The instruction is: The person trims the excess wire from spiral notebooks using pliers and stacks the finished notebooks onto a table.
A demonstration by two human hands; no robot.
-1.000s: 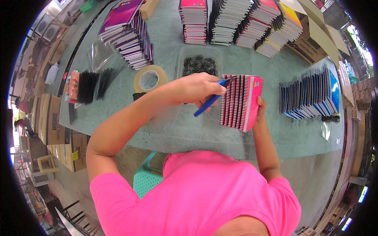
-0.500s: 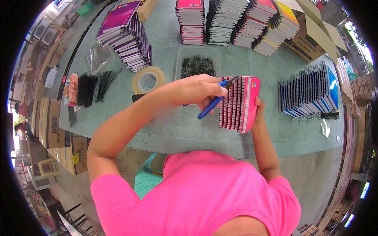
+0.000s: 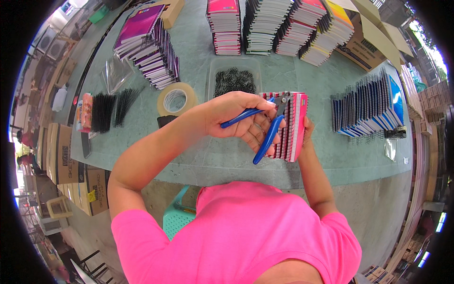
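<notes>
My left hand (image 3: 239, 111) holds blue-handled wire cutters (image 3: 268, 139). Its fingers lie between the two handles, which are spread wide. The cutters' dark jaws rest at the top end of the wire coils on a stack of pink spiral notebooks (image 3: 298, 128). From the right side, my right hand (image 3: 308, 128) grips this stack, keeping the bound edges turned toward the cutters. Part of that hand is behind the notebooks. Just beyond my left hand sits a clear plastic tub (image 3: 258, 71) with a tangle of short black wire pieces (image 3: 234, 81).
A roll of tape (image 3: 177, 99) and black binding coils (image 3: 103, 112) lie on the left of the green table (image 3: 203, 163). Purple notebooks (image 3: 142, 23) are piled behind them, with pink, green, red and yellow piles at the back. Blue notebooks (image 3: 371, 106) stand right, near an open carton (image 3: 362, 47).
The cutters' handles have spread apart, and my left hand's fingers have opened between them. The notebook stack and my right hand stay almost in place.
</notes>
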